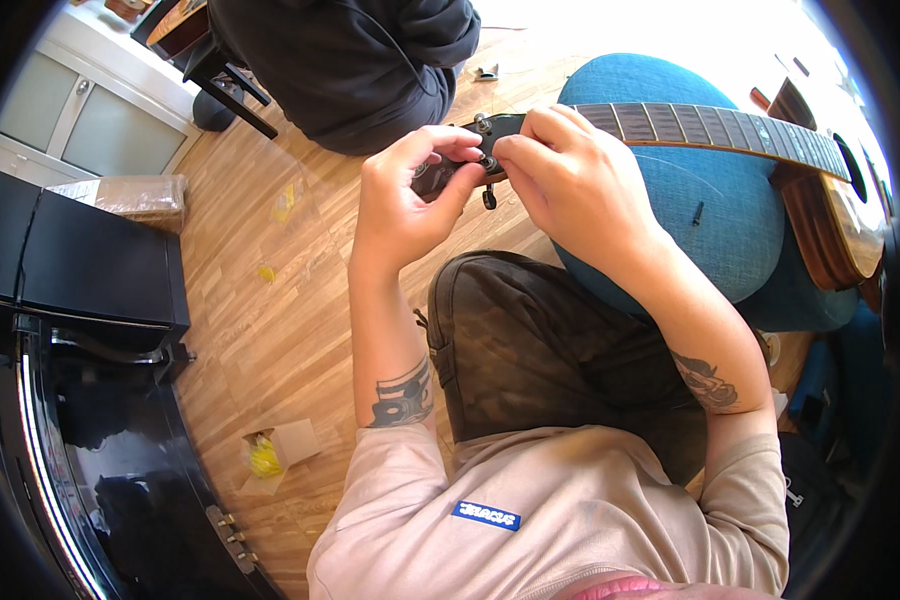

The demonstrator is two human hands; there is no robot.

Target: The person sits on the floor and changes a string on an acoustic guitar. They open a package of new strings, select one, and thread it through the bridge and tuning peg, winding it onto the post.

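An acoustic guitar's dark headstock (474,142) lies between my two hands, with metal tuning posts and a dark tuner button (489,197) at its edge. My left hand (401,199) curls around its far end, thumb and fingers bent close to a tuning post (487,162). From the other side, my right hand (581,180) bends its fingertips together beside the same post; whether a string is pinched there is too small to see. The fretted neck (690,127) stretches right to the wooden body (844,225). Below the neck, a thin curved string (682,166) shows against a blue cushioned seat (727,251).
A small black peg-like piece (697,214) rests on the blue seat. Ahead sits a person in dark clothing (337,67). At left stand a glossy black piano (120,450) and a wrapped parcel (141,201). An opened carton (294,441) with yellow contents lies on the wooden floor (270,360).
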